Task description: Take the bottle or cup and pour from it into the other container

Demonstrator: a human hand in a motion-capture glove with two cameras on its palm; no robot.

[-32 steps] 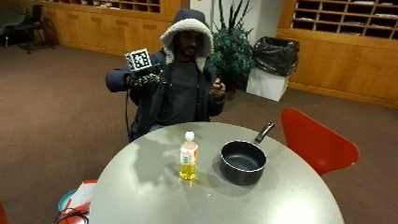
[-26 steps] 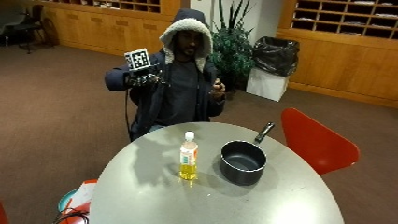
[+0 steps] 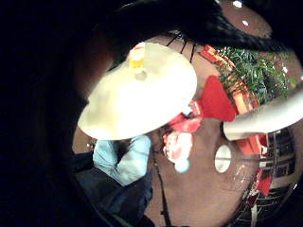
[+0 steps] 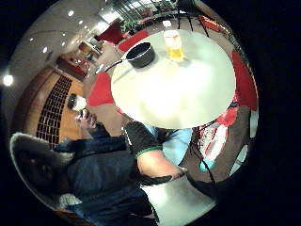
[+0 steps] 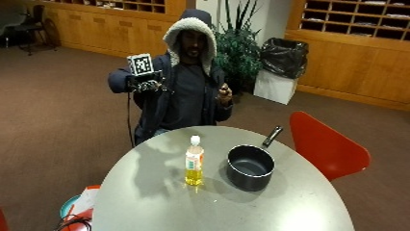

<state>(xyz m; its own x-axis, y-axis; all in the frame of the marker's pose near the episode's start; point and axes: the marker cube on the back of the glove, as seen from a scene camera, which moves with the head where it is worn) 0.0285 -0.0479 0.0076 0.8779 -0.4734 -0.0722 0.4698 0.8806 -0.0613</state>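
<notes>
No visible change; hand (image 5: 148, 85) w/ glove same spot at chest height; bottle (image 5: 194, 167), pot (image 5: 249, 168) unmoved.

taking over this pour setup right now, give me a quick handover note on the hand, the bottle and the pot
Right hand: gloved, raised at chest height beside the person, well back from the table, holding nothing; whether its fingers are open or curled cannot be told.
Bare hand: held up at the chest, not touching anything.
Bottle: upright on the round table, white cap on, yellow liquid in the lower part.
Saucepan: dark, beside the bottle but apart from it, handle pointing away toward the red chair; looks empty.
Done: nothing yet.
Left: reach in, grasp the bottle, uncap, pour into the saucepan.
</notes>
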